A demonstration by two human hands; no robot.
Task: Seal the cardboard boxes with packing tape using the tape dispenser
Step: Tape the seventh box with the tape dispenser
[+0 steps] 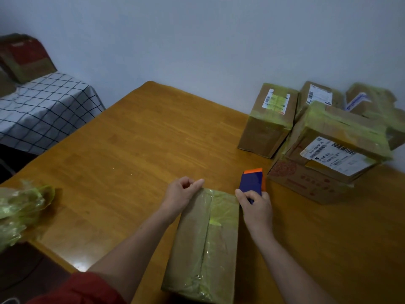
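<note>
A long cardboard box [197, 244] lies lengthwise in front of me on the wooden table [131, 150], with yellow-green tape along its centre seam and over both ends. My left hand [182, 194] rests on the box's far left corner, fingers curled with the thumb pressing the edge. My right hand [255, 207] is at the far right corner and grips a blue tape dispenser [252, 182] with an orange tip, which stands just beyond the box's far end.
Several taped cardboard boxes [324, 150] with shipping labels are stacked at the back right of the table. A crumpled wad of yellow-green tape [19, 211] lies at the left edge. A chequered cloth [43, 110] with more boxes on it is at the far left.
</note>
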